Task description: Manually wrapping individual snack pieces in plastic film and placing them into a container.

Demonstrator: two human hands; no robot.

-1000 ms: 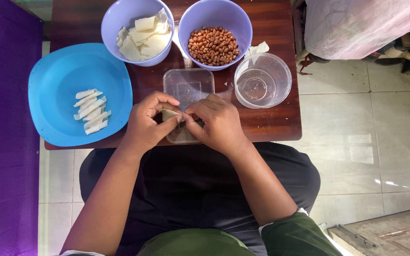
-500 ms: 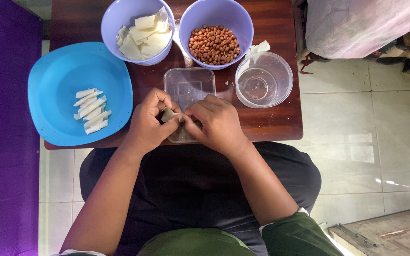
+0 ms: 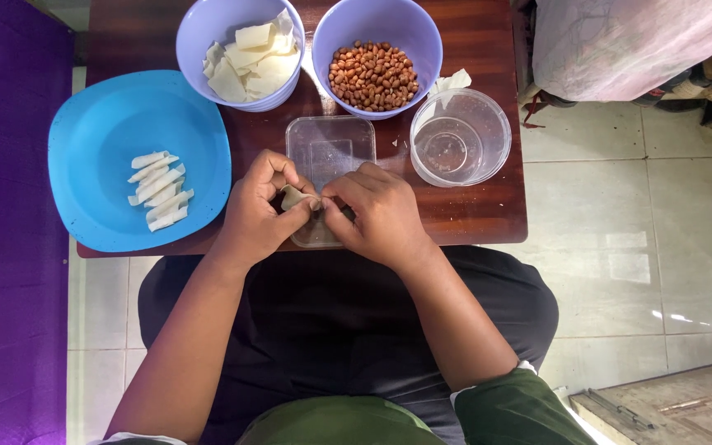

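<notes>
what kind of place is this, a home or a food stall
Most likely a home, with snacks being made by hand, though a small stall cannot be ruled out. A small wooden table stands on a tiled floor, holding a bowl of peanuts, a bowl of wrappers and a blue plate of finished rolls.

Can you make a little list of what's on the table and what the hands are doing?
left hand: pinching a pale wrapper
right hand: pinching the same wrapper
under the hands: clear tray
blue plate: holds folded rolls
left bowl: wrapper pieces
right bowl: peanuts
round tub: clear, contents cannot tell
table: dark wood
</notes>
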